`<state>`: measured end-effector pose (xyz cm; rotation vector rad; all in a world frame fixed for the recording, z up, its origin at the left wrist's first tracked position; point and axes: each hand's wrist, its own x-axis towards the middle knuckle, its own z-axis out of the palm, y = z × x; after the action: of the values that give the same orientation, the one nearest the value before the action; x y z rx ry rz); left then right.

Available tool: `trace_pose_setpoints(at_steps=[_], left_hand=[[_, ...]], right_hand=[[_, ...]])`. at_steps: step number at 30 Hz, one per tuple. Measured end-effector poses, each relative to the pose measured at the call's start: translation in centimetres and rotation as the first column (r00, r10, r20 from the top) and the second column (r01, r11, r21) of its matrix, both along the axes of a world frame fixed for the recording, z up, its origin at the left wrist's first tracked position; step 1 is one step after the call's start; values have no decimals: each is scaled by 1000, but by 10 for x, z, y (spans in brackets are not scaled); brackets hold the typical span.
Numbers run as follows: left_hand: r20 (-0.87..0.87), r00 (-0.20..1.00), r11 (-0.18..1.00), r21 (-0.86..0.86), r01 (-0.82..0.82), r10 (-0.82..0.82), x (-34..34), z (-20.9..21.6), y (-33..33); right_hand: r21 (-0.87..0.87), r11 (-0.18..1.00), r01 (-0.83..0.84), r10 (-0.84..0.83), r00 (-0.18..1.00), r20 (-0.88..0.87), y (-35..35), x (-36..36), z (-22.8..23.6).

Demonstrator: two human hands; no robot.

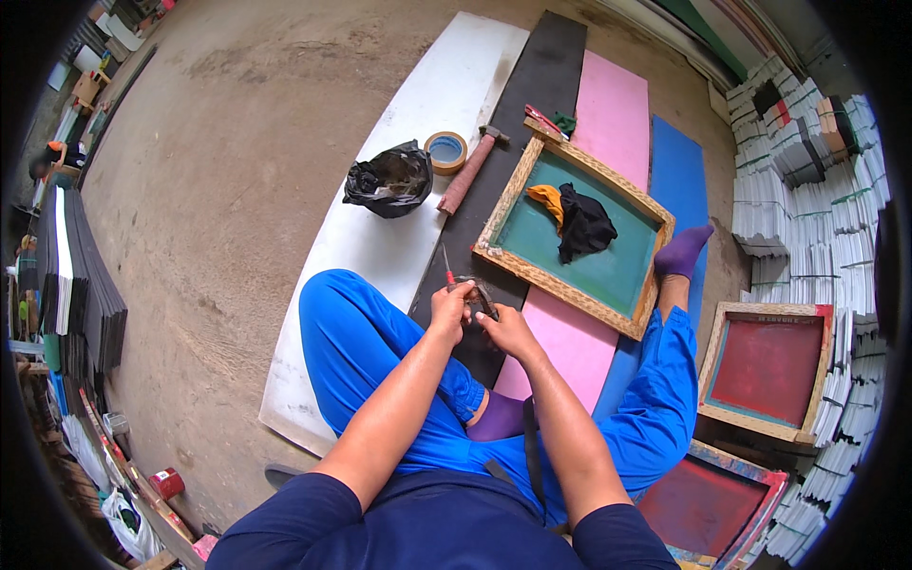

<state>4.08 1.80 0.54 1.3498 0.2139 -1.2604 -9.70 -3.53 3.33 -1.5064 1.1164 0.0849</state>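
My left hand (450, 310) is closed on a slim red tool (449, 276) with a thin pointed metal tip, which sticks up past the fingers. Close beside it, my right hand (510, 332) pinches a dark, narrow piece (487, 302) that lies between the two hands. Fingers cover much of it, so I cannot make out its kind. Just beyond the hands is a wooden screen frame (516, 265) with green mesh. On that mesh lie a black cloth (586, 224) and a yellow-orange cloth (546, 198).
White, black, pink and blue sheets (613, 104) lie under me. A black plastic bag (388, 180), a tape roll (446, 152) and a hammer (470, 172) stand or lie ahead. Red-mesh frames (766, 361) and stacked white bundles (760, 214) are on the right.
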Motion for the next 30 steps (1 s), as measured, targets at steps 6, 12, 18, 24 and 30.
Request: trace_pose_setpoints(at_steps=[6,12,18,24,30], left_hand=[[249,967,986,138,-96,59,-1,0,-2],[262,964,982,160,-97,53,-4,6,-4],[233,972,990,133,-37,5,-6,7,-5],[238,971,992,116,-41,12,-9,11,-11],[232,973,992,113,-51,24,-9,5,-12]], right_hand=[[362,924,124,-172,980,103,-3,-9,-12],[199,963,183,-177,983,-48,-44,-4,3],[189,967,169,-152,983,-99,-72,7,21],[229,960,160,-129,981,-145,-86,8,11],[231,960,157,-118,978,-173,-80,14,31]])
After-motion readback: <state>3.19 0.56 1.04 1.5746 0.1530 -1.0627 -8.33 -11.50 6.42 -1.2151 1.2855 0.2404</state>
